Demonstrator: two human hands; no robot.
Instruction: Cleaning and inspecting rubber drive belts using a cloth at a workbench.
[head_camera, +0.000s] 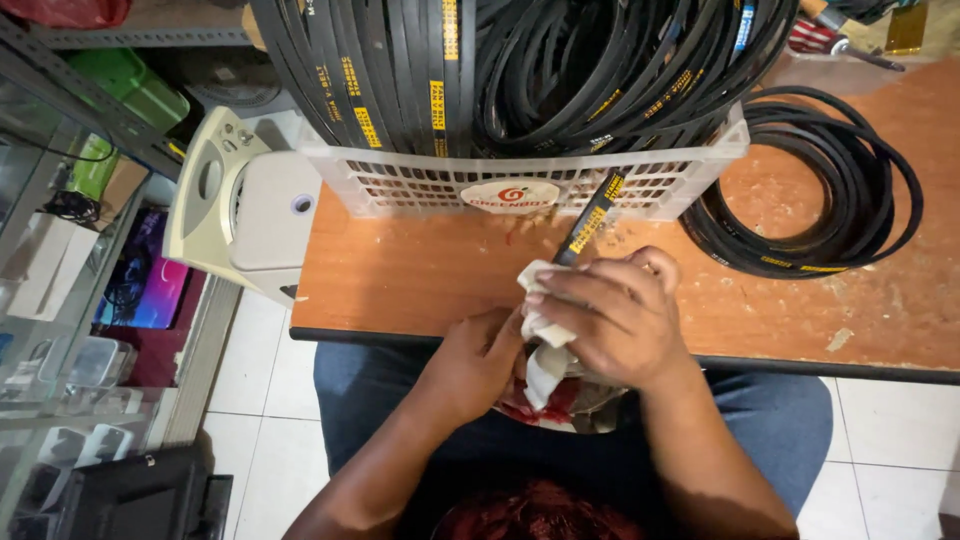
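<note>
The right hand (615, 320) closes a white cloth (540, 325) around a black belt (590, 220) just in front of the white basket (400, 185), its grip wrapped over cloth and belt together, so the fabric bears on the rubber from more than one side; this looks like a wiping hold rather than a carrying one. The left hand (475, 365) sits just below and beside it, at the near edge of the bench (400, 280), fingers curled on the lower part of the cloth or belt; what exactly its grip closes on is hidden by the right hand. The stretch of belt that shows runs straight, its long axis tilted up and slightly right from the hands toward the basket, the yellow-printed face turned up to the camera; its far end passes in front of the basket wall, and the rest drops out of sight under the hands toward the lap. Holding it taut between two hands probably keeps it flat for the cloth. Inside the basket, many more black belts stand bundled on edge, likely for sorting. Right of the basket a coil (815, 185) of belts lies flat on the bench. Left of the basket stands a cream fan (235, 205).
</note>
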